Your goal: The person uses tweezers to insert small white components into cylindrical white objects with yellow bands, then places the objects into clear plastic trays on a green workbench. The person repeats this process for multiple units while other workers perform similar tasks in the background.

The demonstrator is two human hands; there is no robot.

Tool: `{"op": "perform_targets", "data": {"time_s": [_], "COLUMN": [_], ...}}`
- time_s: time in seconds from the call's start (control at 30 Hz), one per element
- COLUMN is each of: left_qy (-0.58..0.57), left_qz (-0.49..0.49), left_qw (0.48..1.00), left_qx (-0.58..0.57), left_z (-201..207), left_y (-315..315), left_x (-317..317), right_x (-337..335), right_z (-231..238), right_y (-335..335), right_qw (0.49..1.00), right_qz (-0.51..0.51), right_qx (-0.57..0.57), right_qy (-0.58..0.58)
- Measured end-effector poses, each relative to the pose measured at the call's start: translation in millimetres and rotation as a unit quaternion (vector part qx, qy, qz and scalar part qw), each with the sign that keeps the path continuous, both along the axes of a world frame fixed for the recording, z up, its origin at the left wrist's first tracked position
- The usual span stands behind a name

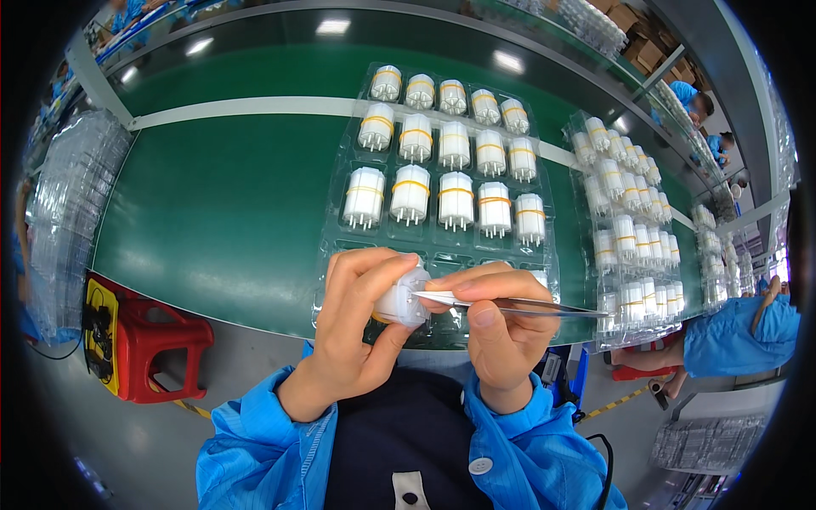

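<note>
My left hand is wrapped around a white cylindrical component, turned so that its end faces my right hand. In my right hand, a pair of metal tweezers is pinched, with the pointed tips at the end of the component. Whether the tips grip anything there is too small to tell. Just beyond both hands lies a clear plastic tray with rows of similar white components. Each of these has a yellow-orange band and metal pins at the near end.
More filled trays stand to the right on the green conveyor belt. Stacked clear trays rise at the left. A red stool is on the floor, lower left. At the right, another person in a blue smock sits beside the line.
</note>
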State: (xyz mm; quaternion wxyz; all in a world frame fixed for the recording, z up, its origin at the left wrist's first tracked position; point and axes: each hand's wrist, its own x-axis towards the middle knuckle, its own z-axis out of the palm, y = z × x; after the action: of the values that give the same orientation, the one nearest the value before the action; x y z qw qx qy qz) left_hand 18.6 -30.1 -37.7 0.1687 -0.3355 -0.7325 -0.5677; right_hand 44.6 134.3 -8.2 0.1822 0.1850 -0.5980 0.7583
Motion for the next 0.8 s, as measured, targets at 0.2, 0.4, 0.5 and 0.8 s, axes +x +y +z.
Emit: {"op": "perform_targets", "data": {"time_s": [0.2,0.4,0.5,0.8], "left_qy": [-0.003,-0.004,-0.004,-0.008], "left_qz": [0.002,-0.005,-0.008,-0.020], "left_qw": [1.000,1.000,1.000,1.000], "left_qx": [0.001,0.002,0.002,0.002], "left_z": [-0.1,-0.3,-1.4,5.8], "left_y": [0.1,-0.4,-0.3,-1.5], "left_x": [0.1,-0.1,0.2,-0.7], "right_x": [-1.8,-0.3,0.1,-1.1], "right_z": [1.0,0.3,1.7,5.6], "right_y": [-1.3,0.0,1.4,4.2], "right_qw": [1.000,1.000,1.000,1.000], "right_qz": [0.001,0.000,-0.003,0.004], "right_qx": [-0.004,-0.004,0.011,0.009], "right_qy": [0.008,-0.012,-0.011,-0.006]}}
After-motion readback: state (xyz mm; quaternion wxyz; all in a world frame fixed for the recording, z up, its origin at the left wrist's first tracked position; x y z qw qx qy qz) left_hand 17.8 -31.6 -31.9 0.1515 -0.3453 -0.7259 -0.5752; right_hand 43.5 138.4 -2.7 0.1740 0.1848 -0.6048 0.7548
